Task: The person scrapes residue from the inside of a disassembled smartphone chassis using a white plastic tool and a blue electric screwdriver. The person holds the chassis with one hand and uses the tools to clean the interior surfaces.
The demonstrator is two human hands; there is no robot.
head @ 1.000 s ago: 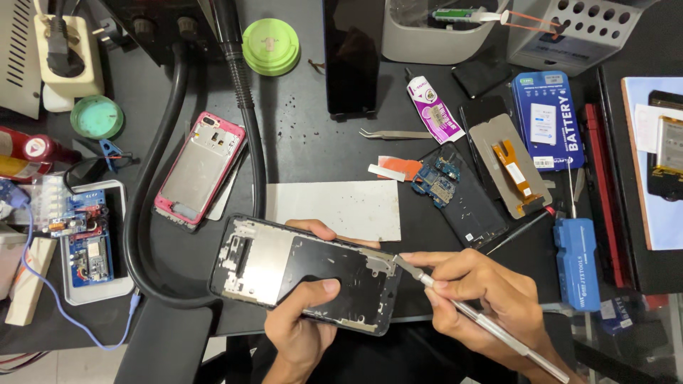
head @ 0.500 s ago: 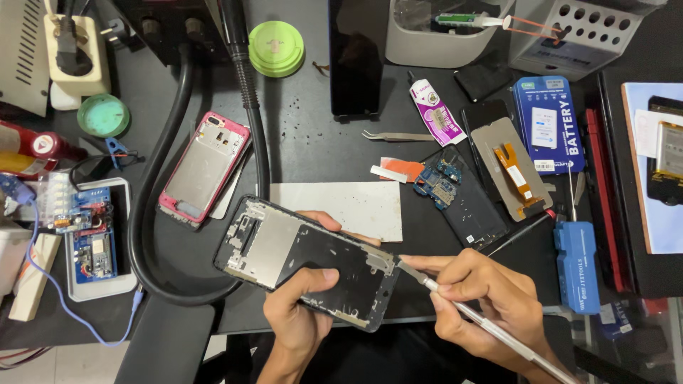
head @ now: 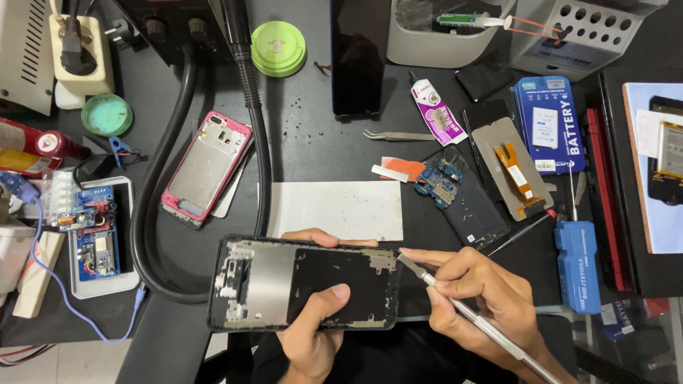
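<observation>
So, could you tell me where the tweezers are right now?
In the head view, the tweezers lie upper centre on the dark mat, between the dark phone and the glue tube.

Black phone frame (head: 306, 284), held flat in left hand (head: 313, 334). Right hand (head: 484, 306) grips metal scalpel (head: 469, 316); blade tip touches the frame's right edge.

— What is cut off at the frame's edges?

— The metal tool (head: 478, 326) is cut by the bottom edge at lower right, as are both wrists. The white box (head: 20, 55) at upper left and the red can (head: 32, 146) are clipped by the left edge.

— What is hidden?

— Part of the phone frame (head: 306, 283) is covered by the left hand's (head: 313, 338) thumb; its fingers behind are mostly concealed. Small parts on the blue circuit board (head: 438, 182) cannot be told.
</observation>
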